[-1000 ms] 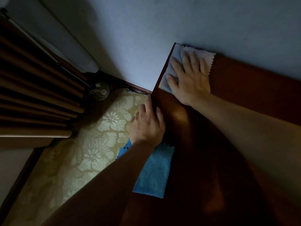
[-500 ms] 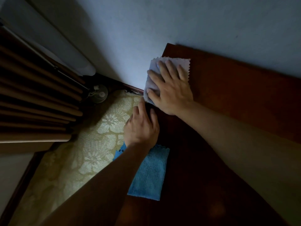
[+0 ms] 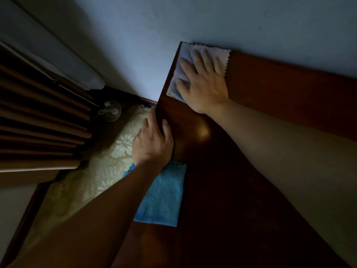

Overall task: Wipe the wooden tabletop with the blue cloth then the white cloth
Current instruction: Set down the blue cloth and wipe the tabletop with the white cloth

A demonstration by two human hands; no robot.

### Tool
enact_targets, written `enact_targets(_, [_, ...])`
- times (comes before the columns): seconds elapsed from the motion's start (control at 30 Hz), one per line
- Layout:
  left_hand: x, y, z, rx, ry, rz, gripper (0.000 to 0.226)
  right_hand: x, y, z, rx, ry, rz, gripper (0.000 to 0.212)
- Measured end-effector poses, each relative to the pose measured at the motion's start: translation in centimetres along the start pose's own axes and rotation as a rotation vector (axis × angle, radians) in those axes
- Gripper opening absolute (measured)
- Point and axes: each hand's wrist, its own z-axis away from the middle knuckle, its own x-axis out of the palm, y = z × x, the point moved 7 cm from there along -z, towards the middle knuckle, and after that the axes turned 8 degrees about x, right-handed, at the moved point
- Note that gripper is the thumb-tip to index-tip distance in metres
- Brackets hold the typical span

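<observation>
White cloth [image 3: 201, 55] under right hand [image 3: 204, 84] — blue cloth [image 3: 162, 198] beneath left forearm.

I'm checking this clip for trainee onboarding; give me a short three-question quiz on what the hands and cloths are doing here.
1. True or false: the right hand presses the white cloth flat at the tabletop's far corner by the wall.
2. Which hand rests on the table's edge? A) left B) right C) neither
3. Fill in: the blue cloth lies on the tabletop, partly under the left ____.

Key:
1. True.
2. A: the left hand has its fingers over the edge, thumb on top.
3. Forearm.
</observation>
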Motion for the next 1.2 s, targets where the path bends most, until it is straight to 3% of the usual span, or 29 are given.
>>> enact_targets(0.33, [-0.1,0.0,0.1,-0.011,-0.042,0.028,0.050,-1.0,12.7,6.2,0.212,0.039,-0.095,0.069])
enact_targets(0.47, [-0.1,-0.2,0.1,-0.014,-0.035,0.030,0.050,-0.7,14.0,6.6,0.271,0.007,-0.067,0.069])
enact_targets(0.77, [0.2,-0.4,-0.1,0.009,-0.020,0.046,0.051,0.4,11.3,5.3,0.403,-0.012,-0.029,0.066])
enact_targets(1.07, [0.2,-0.3,-0.1,0.004,-0.034,0.037,0.051,1.2,0.2,5.1,0.245,0.036,-0.023,0.071])
enact_targets(1.2, [0.1,-0.3,0.0,0.003,-0.028,0.016,0.052,1.4,-1.4,5.6,0.203,0.066,0.000,0.072])
